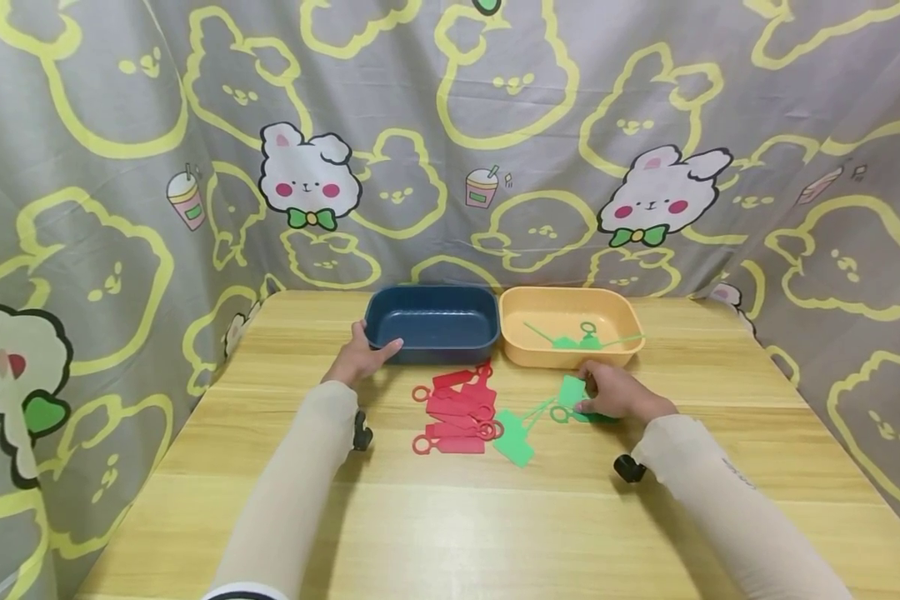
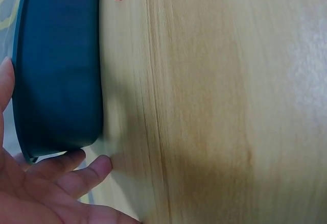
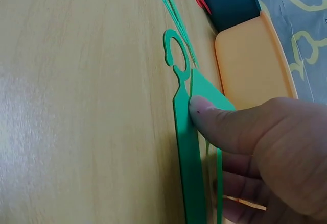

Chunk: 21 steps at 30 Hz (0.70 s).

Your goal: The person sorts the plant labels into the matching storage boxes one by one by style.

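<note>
- Pinches green tag point(image 3: 208, 89) between thumb and fingers of right hand point(image 1: 617, 393), just in front of yellow bin point(image 1: 543, 358).
- Touches end of blue bin point(image 1: 442, 356) with left hand point(image 1: 358, 357), fingers extended.
- Records ring-ended green tag point(image 3: 186, 132) beside pinched one.
- Notes red tags point(image 1: 457, 406) on table point(image 1: 450, 525), further green tags point(image 1: 567, 342) inside yellow bin.

Head view: red tags point(image 1: 457, 414) overlap, no. unclear; R hand point(image 1: 617, 393) hides pt. of held green tag point(image 1: 572, 390); print point(image 1: 738, 473) on R sleeve point(image 1: 735, 512) too sm. to read. L wrist view: L hand point(image 2: 42, 189) & blue tub point(image 2: 59, 71) cut off by edges. R wrist view: hooked green tag point(image 3: 188, 155) runs off btm.
</note>
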Tool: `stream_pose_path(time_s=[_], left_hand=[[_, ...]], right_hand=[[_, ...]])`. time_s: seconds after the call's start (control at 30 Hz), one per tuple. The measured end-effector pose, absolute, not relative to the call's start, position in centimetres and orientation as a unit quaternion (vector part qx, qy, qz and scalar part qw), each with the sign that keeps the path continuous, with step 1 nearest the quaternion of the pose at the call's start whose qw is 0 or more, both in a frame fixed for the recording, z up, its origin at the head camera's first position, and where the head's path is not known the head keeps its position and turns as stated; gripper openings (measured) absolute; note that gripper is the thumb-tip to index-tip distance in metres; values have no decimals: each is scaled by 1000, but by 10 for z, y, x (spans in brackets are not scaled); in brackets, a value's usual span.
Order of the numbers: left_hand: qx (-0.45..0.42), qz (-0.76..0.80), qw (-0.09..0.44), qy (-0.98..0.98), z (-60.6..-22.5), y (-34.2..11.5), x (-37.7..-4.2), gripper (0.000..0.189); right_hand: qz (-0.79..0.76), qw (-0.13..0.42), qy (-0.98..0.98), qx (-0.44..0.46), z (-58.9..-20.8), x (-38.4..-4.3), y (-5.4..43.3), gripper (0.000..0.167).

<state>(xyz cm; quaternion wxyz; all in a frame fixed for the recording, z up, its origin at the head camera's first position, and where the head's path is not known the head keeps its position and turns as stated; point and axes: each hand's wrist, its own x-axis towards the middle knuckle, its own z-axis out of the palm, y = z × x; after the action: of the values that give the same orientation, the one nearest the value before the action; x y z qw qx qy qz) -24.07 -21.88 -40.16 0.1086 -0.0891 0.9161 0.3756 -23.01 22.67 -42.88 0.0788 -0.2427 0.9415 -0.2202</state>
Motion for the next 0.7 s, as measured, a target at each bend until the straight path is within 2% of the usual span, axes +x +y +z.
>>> stream_pose_path(time_s=[0.07,0.3,0.7], left_hand=[[-88,373,108,917,-401,-219,-241,99],[-86,368,112,919,-401,-220,-240,102],[-86,371,115,917,-402,-220,-241,101]], right_hand=[[-232,79,938,-245,-428,-229,226,46],[-317,74,917,-228,-430,-227,229,9],[-369,74,904,-204,-426,-227,231,7]])
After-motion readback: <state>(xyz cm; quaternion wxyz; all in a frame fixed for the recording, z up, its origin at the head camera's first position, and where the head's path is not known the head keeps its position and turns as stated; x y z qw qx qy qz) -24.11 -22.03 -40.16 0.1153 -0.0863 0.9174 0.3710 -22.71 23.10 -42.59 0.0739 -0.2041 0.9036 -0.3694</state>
